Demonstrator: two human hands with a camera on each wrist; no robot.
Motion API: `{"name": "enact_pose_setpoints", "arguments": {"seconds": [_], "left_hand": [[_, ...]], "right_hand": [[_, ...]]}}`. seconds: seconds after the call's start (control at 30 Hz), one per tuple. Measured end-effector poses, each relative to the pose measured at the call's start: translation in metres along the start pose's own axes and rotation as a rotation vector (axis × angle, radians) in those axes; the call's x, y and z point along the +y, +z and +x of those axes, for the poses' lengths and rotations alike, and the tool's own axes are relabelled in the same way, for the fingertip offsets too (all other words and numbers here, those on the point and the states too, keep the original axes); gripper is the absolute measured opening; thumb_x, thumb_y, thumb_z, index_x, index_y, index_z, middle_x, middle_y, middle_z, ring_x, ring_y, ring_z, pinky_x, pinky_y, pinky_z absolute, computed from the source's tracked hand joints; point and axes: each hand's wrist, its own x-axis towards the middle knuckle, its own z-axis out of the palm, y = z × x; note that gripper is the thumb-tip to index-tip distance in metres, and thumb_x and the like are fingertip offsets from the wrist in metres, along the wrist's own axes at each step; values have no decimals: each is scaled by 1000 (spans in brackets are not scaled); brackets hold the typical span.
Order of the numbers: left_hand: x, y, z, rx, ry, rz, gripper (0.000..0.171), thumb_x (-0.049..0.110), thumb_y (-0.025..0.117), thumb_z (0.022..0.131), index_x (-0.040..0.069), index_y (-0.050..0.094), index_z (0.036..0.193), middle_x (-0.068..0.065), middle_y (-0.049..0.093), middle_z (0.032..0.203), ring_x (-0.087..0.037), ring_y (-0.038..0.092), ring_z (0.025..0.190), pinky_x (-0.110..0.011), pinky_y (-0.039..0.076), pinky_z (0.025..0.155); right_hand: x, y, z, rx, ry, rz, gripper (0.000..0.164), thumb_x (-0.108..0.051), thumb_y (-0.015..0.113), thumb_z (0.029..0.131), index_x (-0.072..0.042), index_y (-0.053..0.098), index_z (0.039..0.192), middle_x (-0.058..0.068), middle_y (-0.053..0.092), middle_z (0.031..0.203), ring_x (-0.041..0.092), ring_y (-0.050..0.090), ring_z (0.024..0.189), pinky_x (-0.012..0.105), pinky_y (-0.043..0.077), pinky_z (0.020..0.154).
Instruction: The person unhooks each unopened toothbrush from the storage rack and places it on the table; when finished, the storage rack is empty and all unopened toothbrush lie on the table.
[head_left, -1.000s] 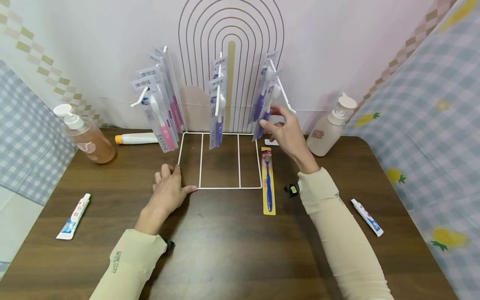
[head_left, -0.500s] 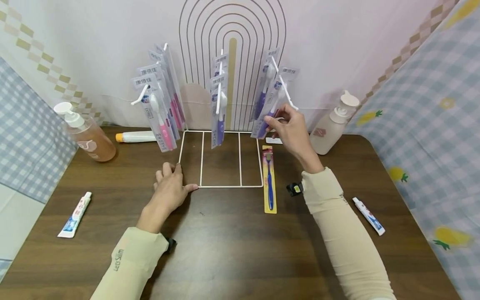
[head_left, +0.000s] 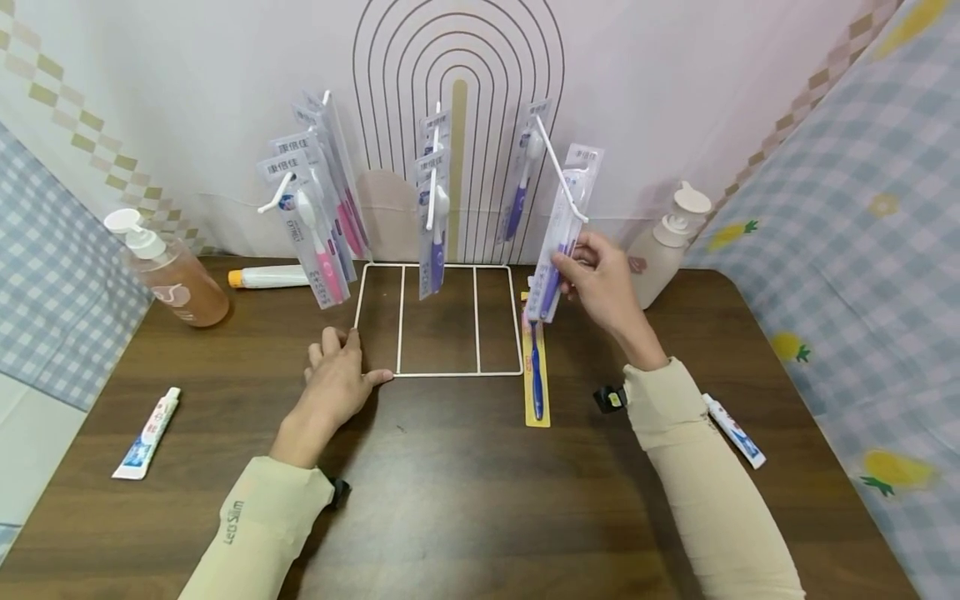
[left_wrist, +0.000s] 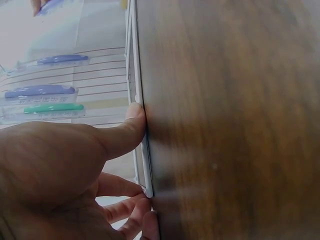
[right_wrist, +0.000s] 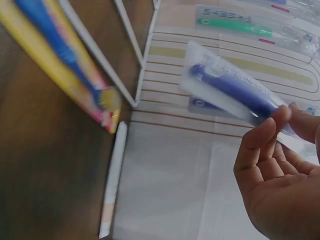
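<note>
My right hand [head_left: 609,283] pinches the lower part of a packaged purple toothbrush [head_left: 552,287] between thumb and fingers. Its clear package tilts and overlaps the outer end of the right-hand white hook [head_left: 553,158] in the head view. Another purple toothbrush [head_left: 519,204] hangs farther back on that hook. In the right wrist view, the held toothbrush [right_wrist: 230,90] points away from the fingertips. My left hand [head_left: 333,379] rests at the front left corner of the white wire rack [head_left: 438,376], thumb [left_wrist: 131,127] against the front rail and fingers spread along the side.
Packaged toothbrushes hang on the left hook [head_left: 318,242] and middle hook [head_left: 435,242]. A blue toothbrush in yellow packaging [head_left: 537,375] lies right of the rack. Pump bottles [head_left: 187,283] [head_left: 663,250] and toothpaste tubes [head_left: 147,437] [head_left: 273,277] [head_left: 735,431] stand or lie around.
My right hand has drawn the purple toothbrush package outward along the hook, toward me and to the right, away from the one behind. The left hand has stayed on the rack.
</note>
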Motion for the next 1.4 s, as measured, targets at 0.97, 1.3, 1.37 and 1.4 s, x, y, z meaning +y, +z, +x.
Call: {"name": "enact_pose_setpoints", "arguments": {"seconds": [0.97, 1.3, 1.37, 1.4], "left_hand": [[2, -3, -2, -9, -11, -10, 97, 36, 78, 109, -18, 28, 172, -37, 32, 162, -60, 34, 138, -76, 42, 107], [-5, 2, 1, 4, 13, -6, 99, 38, 78, 109, -18, 27, 172, -38, 32, 162, -60, 34, 136, -76, 44, 104], [-4, 3, 1, 11, 17, -9, 99, 38, 79, 108, -18, 29, 172, -38, 33, 161, -60, 35, 136, -76, 44, 104], [-3, 2, 1, 7, 16, -2, 99, 39, 79, 108, -18, 29, 172, -38, 33, 161, -60, 35, 136, -75, 44, 104]], "right_hand": [[79, -9, -65, -244, 343, -335, 60, -23, 70, 115, 9, 52, 162, -1, 58, 70, 11, 52, 59, 26, 38, 55], [76, -5, -67, -213, 387, -417, 49, -24, 76, 111, 7, 61, 146, 4, 70, 81, 11, 61, 59, 26, 49, 55], [76, -5, -68, -210, 391, -426, 49, -24, 76, 111, 6, 61, 146, 5, 72, 82, 11, 61, 59, 26, 50, 54], [76, -5, -69, -208, 394, -429, 49, -24, 76, 111, 6, 61, 146, 5, 72, 83, 11, 61, 58, 26, 49, 54]]}}
